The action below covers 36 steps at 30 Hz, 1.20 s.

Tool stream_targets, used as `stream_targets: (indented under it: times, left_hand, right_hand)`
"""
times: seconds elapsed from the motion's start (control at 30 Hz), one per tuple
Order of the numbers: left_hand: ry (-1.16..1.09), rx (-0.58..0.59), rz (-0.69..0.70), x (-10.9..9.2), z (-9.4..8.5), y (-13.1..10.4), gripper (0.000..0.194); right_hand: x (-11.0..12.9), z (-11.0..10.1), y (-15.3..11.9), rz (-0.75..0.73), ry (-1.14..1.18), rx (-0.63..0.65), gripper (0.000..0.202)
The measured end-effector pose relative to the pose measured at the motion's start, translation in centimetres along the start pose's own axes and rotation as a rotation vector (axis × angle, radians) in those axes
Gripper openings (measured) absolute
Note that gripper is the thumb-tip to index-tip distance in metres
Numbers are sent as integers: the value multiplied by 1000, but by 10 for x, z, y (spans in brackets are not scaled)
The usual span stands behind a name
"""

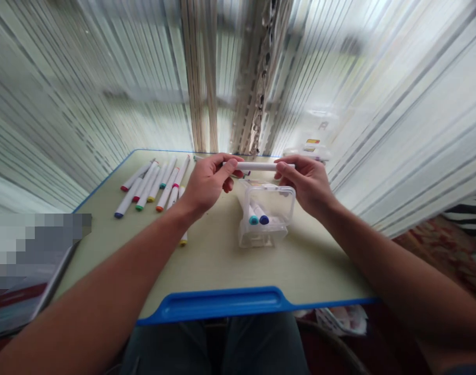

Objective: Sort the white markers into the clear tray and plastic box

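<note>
A white marker is held level across the far part of the table, above and behind a clear plastic box. My left hand pinches its left end, and my right hand grips the right end; the fingers hide both tips. The clear box lies with its opening toward me. Inside it rest a marker with a teal end and one with a dark blue end. To the left of my left hand, several white markers with coloured ends lie loosely side by side.
The pale table has a blue edge with a moulded blue tray in front. A yellow-ended marker lies partly under my left forearm. A clear container stands at the back right, before string curtains.
</note>
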<state>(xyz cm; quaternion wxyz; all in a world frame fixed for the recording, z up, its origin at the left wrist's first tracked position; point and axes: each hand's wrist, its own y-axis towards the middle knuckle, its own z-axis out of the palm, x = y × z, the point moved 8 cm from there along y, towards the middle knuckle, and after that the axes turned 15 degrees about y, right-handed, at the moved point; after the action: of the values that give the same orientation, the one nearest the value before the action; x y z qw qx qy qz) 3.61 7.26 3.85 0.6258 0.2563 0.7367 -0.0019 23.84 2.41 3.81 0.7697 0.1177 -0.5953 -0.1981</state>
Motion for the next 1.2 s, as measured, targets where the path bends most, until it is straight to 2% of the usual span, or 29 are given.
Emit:
stream_targets:
  times: [0.4,0.8,1.2]
  left_hand:
    - [-56,9,-47,2,-1,-2,17]
    - [-116,-23,-75,4,-2,-2,24]
    - [-144,-34,-97,6,-4,-3,25]
  right_hand:
    - [0,1,-1,48,15,-34,31]
    - [-2,-1,-2,101,54,-89,26]
    - [-4,-1,-2,109,74,-69,28]
